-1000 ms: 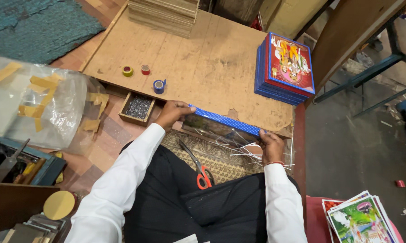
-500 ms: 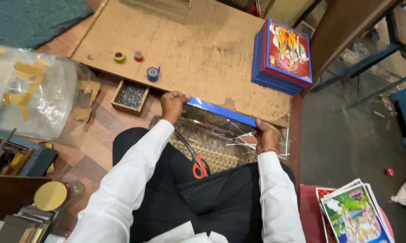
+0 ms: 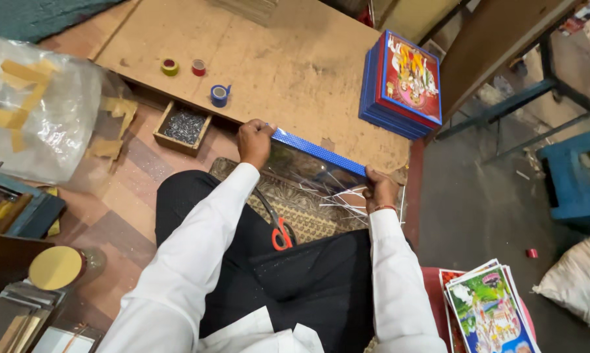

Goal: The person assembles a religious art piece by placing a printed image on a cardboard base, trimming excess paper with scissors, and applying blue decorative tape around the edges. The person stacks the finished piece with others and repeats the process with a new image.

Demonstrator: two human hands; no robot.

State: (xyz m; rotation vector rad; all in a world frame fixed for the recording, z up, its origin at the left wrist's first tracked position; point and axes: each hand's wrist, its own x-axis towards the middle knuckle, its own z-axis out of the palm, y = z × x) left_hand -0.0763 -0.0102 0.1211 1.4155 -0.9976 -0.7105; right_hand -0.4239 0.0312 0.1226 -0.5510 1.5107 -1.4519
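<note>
Seated person in white sleeves and dark trousers, viewed from above. Red-handled scissors (image 3: 280, 230) lie on the lap at centre frame, below the work. Just above them a blue-edged picture frame (image 3: 318, 151) wrapped in clear plastic film stands on edge, running diagonally across the middle of the frame, from upper left to lower right. Left hand (image 3: 254, 140) is clenched over the frame's upper-left corner; right hand (image 3: 378, 191) grasps its lower-right end, where the film bunches in creases. Beneath the frame lies a patterned mat (image 3: 301, 208). At lower left sits a round gold disc (image 3: 55, 267); at lower right, a pile of colour prints (image 3: 488, 307). Left of the left hand, a small wooden tray of nails (image 3: 182, 127) rests on the floor. Beyond the hands extends a brown work board (image 3: 275, 65) carrying a blue tape roll (image 3: 220, 95), a green tape roll (image 3: 169, 67) and a red tape roll (image 3: 199, 67). At upper right stands a stack of blue framed pictures (image 3: 403, 85). A large clear plastic bag (image 3: 36, 111) occupies the left edge.
</note>
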